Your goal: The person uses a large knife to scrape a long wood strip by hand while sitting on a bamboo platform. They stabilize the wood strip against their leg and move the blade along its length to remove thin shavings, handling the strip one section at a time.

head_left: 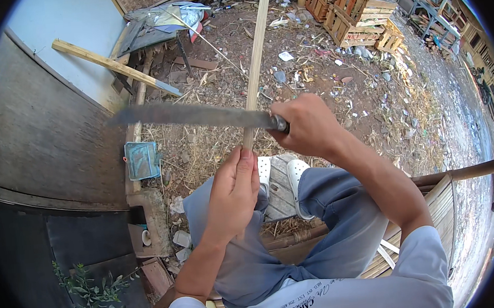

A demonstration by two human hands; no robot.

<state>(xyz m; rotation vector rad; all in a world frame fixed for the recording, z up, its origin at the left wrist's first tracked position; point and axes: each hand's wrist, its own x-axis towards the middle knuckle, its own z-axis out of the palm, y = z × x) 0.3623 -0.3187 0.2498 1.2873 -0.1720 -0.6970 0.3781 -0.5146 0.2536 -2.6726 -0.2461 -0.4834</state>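
My left hand (235,192) is closed round the near end of a long pale strip of wood or bamboo (257,53), its thumb lying along the top. The strip runs away from me, up past the far edge of the view. In my right hand (308,124) is a machete (198,115), gripped by its dark handle. The long grey blade points left and crosses over the strip just beyond my left fingers. Whether its edge touches the strip I cannot tell. The blade's tip is blurred.
Wooden crates (358,17) stand at the far right on littered ground. A squared timber (115,66) leans at the left, near a low table (147,32) with sheets on it. A blue plastic basket (142,160) lies by the wall. My feet rest on a grey board (280,194).
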